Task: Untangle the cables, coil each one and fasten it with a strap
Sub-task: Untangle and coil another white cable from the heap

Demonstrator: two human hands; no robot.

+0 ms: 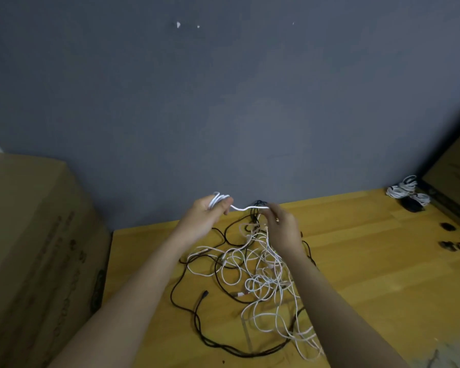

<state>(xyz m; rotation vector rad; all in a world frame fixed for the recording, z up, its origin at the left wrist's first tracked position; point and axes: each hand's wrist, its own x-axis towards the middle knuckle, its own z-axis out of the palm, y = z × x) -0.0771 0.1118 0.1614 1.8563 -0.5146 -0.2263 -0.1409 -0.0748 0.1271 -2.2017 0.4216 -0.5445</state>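
Both hands were raised above the table (356, 235), near its far edge by the grey wall (223, 102). The left hand (206, 216) gripped a small coil (218, 199) of white cable, loops showing above the curled fingers and thumb. From that coil a short white strand (246, 207) ran across to the right hand (282, 227), whose fingertips pinched it; a ring (277, 219) showed on one finger. The strand sagged slightly between the hands, which were near each other but apart. Below and just nearer than the hands lay the tangle (258, 277), white cables looped over each other, mostly under the right forearm. A black cable (197, 322) wound through and around the tangle, reaching out below the left forearm, with one black plug (205, 293) lying free on the table. Well to the right of the right hand, at the table's far corner, sat several finished white coils (406, 191), bunched together, with a dark item beside them that was too small to identify. Beyond those stood a cardboard box (454, 166) against the wall. To the right of the right hand the table carried dark printed marks (457, 245), seen upside down and not readable. Left of the left hand stood a large cardboard carton (37, 248) with faint printing down its side; blurred, so no text could be made out.
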